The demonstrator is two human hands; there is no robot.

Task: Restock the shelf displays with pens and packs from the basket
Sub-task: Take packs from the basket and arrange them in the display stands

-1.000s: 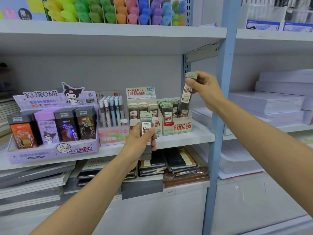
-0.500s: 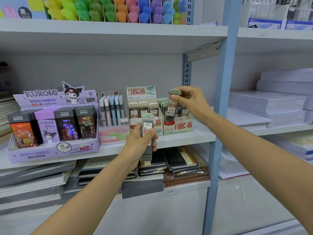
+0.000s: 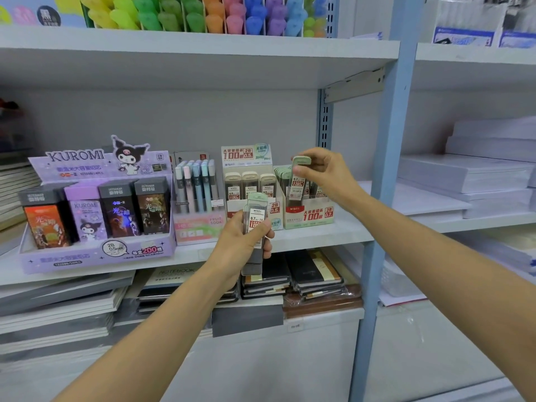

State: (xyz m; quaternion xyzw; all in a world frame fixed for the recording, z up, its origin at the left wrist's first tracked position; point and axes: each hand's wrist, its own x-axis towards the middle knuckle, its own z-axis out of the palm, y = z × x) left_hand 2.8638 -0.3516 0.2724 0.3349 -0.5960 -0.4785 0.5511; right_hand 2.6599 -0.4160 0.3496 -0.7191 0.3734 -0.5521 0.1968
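Pinching a slim lead-refill case [image 3: 297, 184] by its pale-green cap, the R hand [image 3: 330, 172] has thumb & fingertips curled on it. The case stands approx upright, its lower end down inside the 0.7 box [image 3: 309, 217], a cream-and-green cardboard tray w/ red print that holds a row of like green-capped cases. The L hand [image 3: 240, 242], just left of & in front of the 0.7 box, is clenched round a stack of cases [image 3: 255, 219]: clear hard plastic, flat & rectangular, rounded caps, red-white labels, grey ends sticking out below the fist. Just left of the 0.7 box, the 0.5 box [image 3: 248, 158] holds beige-capped cases in rows. Further left stands a pink card pen display [image 3: 198, 226] w/ pastel pens upright, then a purple KUROMI display [image 3: 95, 255] w/ dark & lilac packs. All sit on a white shelf [image 3: 342, 233]. Below the 0.7 box lie shiny-wrapped black notebooks [image 3: 316, 274]; right of it, past a blue post [image 3: 385, 169], are white paper stacks [image 3: 464, 175].
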